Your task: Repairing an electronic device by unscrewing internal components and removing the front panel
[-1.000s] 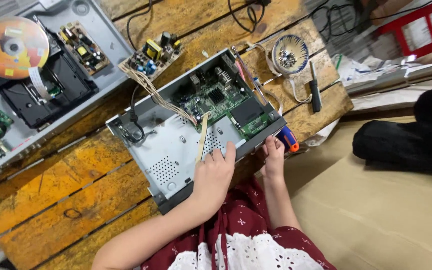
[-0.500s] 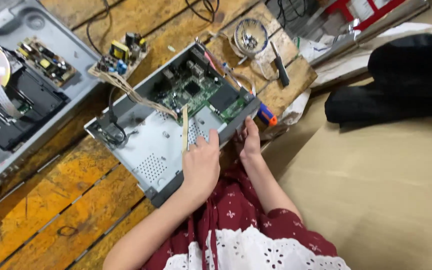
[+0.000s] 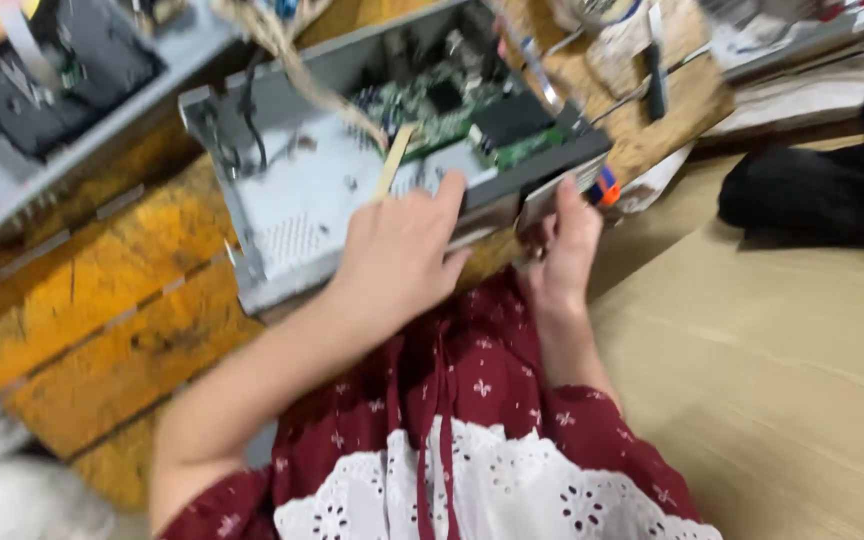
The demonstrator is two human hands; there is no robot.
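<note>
Maroon cloth with small white flowers and a white lace hem (image 3: pixel 492 490) fills the near edge of the view, and both your forearms reach away from it toward the workbench. Your left hand (image 3: pixel 397 255) lies palm-down on the near edge of the opened grey metal case (image 3: pixel 292 215), fingers loosely spread, the fingertips up against the dark front panel; it presses on the case rather than gripping it. Your right hand (image 3: pixel 562 240) sits just to the right, at the case's near right corner, fingers curled up against the front panel beside an orange and blue tool handle (image 3: pixel 604 185); the blur keeps you from telling whether the fingers actually close on that handle.

The case rests at a tilt on the worn orange-stained wooden bench (image 3: pixel 92 310), its near corner hanging over the bench edge toward you. Inside, a pale flat ribbon strip (image 3: pixel 394 160) runs from near your left fingertips up to a green circuit board (image 3: pixel 442 110) in the far right part of the case. A bundle of pale wires (image 3: pixel 292 50) leads off the far left side.

Farther left lies another opened grey unit with a black drive (image 3: pixel 62 70). At far right a dark bundle (image 3: pixel 832 190) sits on tan cardboard (image 3: pixel 772 350).
</note>
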